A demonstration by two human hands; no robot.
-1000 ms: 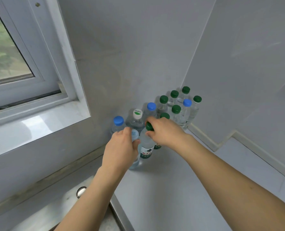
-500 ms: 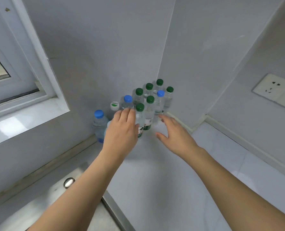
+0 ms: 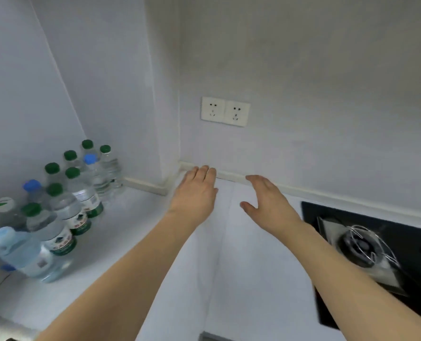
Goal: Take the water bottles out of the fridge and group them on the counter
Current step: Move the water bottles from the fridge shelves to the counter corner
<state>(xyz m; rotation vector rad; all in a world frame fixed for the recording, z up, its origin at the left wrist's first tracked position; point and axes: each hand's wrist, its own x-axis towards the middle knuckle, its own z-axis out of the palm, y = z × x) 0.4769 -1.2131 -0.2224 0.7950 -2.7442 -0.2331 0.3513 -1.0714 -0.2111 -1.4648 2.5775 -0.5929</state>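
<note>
The left hand and the right hand reach forward side by side over the white desk, both spread flat with fingers loose and nothing in them, apart from each other and well clear of the bottles.

The desk runs into a grey wall corner. To the right, a black hob with one gas burner sits in it, and a double wall socket is mounted above the hands.

The water bottles stand upright in a tight cluster at the left, in the corner against the wall. They are small, clear plastic bottles full of water, most with green-and-white labels. By cap colour, seven are green, two are darker blue, one is pale blue, on the nearest bottle, and one is white with a green leaf mark. At the left edge a further bottle is cut off, its cap hard to tell.
</note>
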